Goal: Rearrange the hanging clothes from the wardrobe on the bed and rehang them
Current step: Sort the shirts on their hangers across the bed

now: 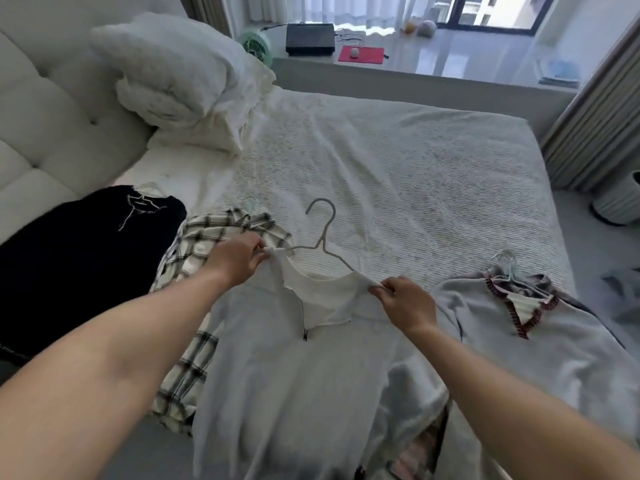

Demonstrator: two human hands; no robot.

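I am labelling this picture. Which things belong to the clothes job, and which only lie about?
Job: left hand, right hand, white top, hanger, plaid shirt, black sweater, grey sweater, bed.
Lying about: pillows, fan, red mat.

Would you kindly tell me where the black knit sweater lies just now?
In the head view, the black knit sweater lies at the bed's left edge, beside the plaid shirt, left of the left hand.

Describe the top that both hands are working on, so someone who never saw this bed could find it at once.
Start at the bed and look to its near edge, in the middle. There lies a pale zip-neck top with a grey wire hanger poking from its collar, between a plaid shirt and a grey sweater with dark red neck trim. Only this one is pinched at both shoulders, by the left hand and right hand.
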